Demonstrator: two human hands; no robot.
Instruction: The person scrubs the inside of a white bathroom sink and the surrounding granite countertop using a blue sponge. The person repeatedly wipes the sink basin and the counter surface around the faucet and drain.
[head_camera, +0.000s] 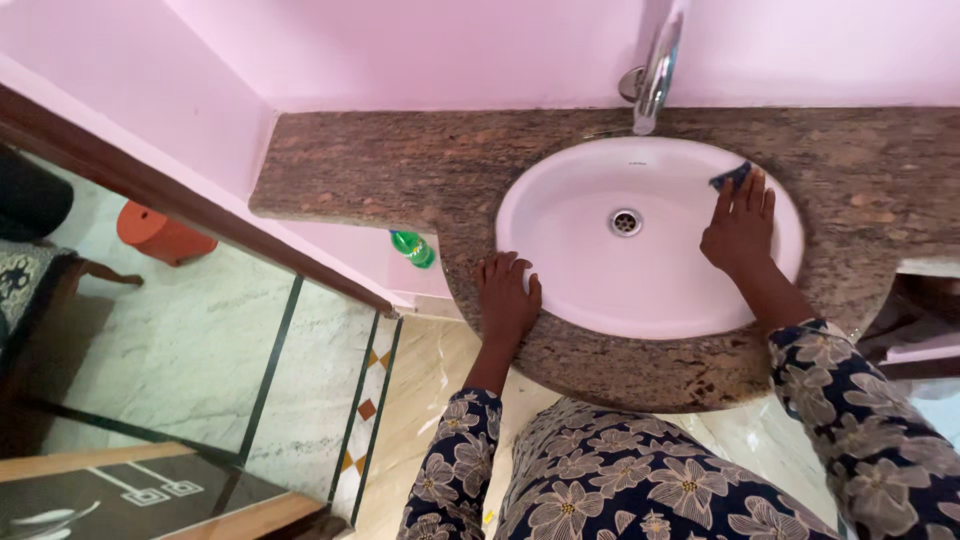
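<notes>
The small dark blue cloth (731, 177) is mostly hidden under the right hand (740, 229), pressed flat on the far right rim of the oval white ceramic basin (600, 290). The left hand (506, 297) lies open, holding nothing, on the speckled brown granite surface (400, 165) at its front edge.

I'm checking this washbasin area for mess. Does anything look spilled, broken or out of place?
Nothing stands out. The white oval basin looks clean and undamaged, and the brown speckled granite counter shows no spill.
</notes>
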